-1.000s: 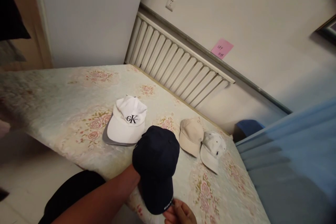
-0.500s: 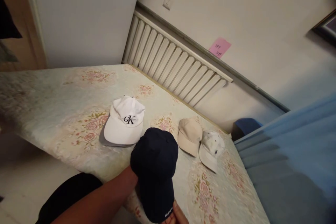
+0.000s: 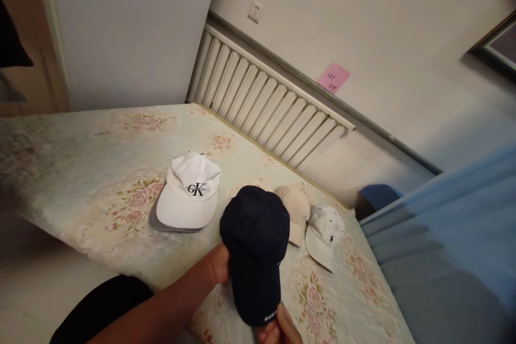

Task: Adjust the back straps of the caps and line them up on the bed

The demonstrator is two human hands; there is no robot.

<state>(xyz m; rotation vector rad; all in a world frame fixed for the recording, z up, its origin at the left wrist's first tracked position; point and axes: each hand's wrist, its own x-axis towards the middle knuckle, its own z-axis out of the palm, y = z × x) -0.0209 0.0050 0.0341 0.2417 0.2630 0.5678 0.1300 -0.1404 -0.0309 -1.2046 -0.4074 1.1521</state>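
A dark navy baseball cap is held up over the bed, its brim pointing down towards me. My left hand supports the cap from the left, its fingers hidden behind the crown. With thumb and fingers, my right hand pinches the brim's lower edge, beside small white lettering. On the bed to the left lies a white cap with black letters on its front. Partly covered by the navy cap, a beige cap rests on the right. Touching or nearly touching it is an off-white cap with a small dark logo.
The caps lie on a bed with a floral cover. A white radiator runs along the wall behind it. Blue curtain fabric hangs at the right, near a dark blue object. Pink paper is on the wall.
Both hands have moved the navy cap right and slightly up, so it now overlaps the beige cap. More of my left hand shows. The other caps stay on the bed.
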